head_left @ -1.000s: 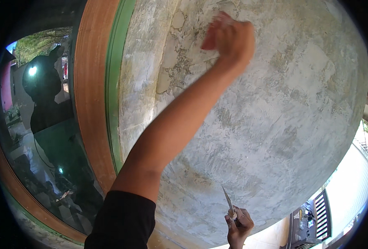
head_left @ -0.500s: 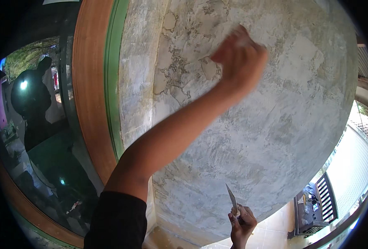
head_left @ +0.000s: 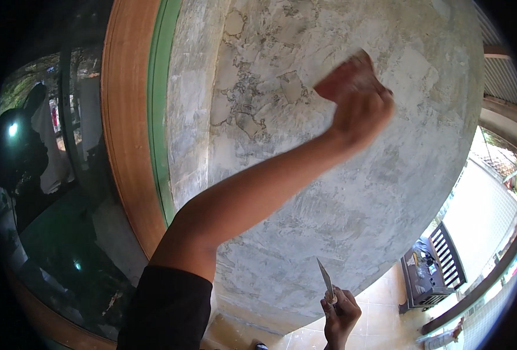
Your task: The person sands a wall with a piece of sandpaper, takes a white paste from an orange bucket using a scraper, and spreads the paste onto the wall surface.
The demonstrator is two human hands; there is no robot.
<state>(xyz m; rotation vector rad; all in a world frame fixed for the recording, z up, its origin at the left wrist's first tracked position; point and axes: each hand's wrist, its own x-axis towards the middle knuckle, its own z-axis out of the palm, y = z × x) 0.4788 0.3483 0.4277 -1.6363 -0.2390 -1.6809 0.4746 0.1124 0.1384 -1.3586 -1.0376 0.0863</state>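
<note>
My left hand [head_left: 363,114] is raised against the rough grey plastered wall [head_left: 340,192], its fingers closed on a reddish-brown folded sheet that looks like sandpaper [head_left: 346,79]. Motion blurs the hand and the sheet a little. Low on the right, my right hand [head_left: 341,315] grips the handle of a putty knife [head_left: 325,275], its thin metal blade pointing up and seen nearly edge-on. The fist hides most of the handle. Pale patches and dark cracked spots mark the wall left of the sandpaper.
On the left stand a brown wooden frame [head_left: 131,116] with a green edge [head_left: 160,105] and dark reflecting glass [head_left: 66,233]. A dark slatted bench [head_left: 430,274] holding small items is at the right, on a tiled floor [head_left: 375,321] below the wall.
My left hand has moved right and slightly down across the wall, and the sandpaper shows more plainly. My right hand keeps its place with the putty knife. The view has shifted a little.
</note>
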